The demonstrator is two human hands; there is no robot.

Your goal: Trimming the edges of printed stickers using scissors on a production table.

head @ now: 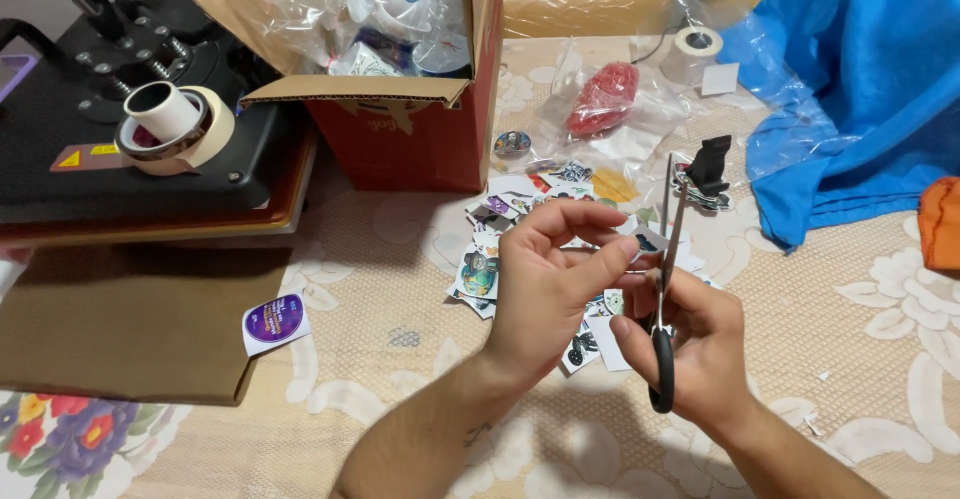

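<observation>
Cream floral tablecloth (880,299) is spread under everything. At its middle, a small printed cutout (648,242) is pinched between thumb and fingertips of the left hand (548,284), while black-handled scissors (667,289) are gripped by the right hand (700,344), blades raised and parted beside the cutout. Loose cutouts (520,209) are scattered just behind; a cardboard box (420,129), tape rolls (175,124) on a heat press (110,179) and blue cloth (850,79) are set farther out.

From my feed I see two bare forearms with no sleeves, no gloves, no watch or bracelet. The left hand (545,284) and right hand (700,344) carry no rings that I can make out. A small dark mark, perhaps a tattoo, sits on the left forearm near the wrist.
</observation>
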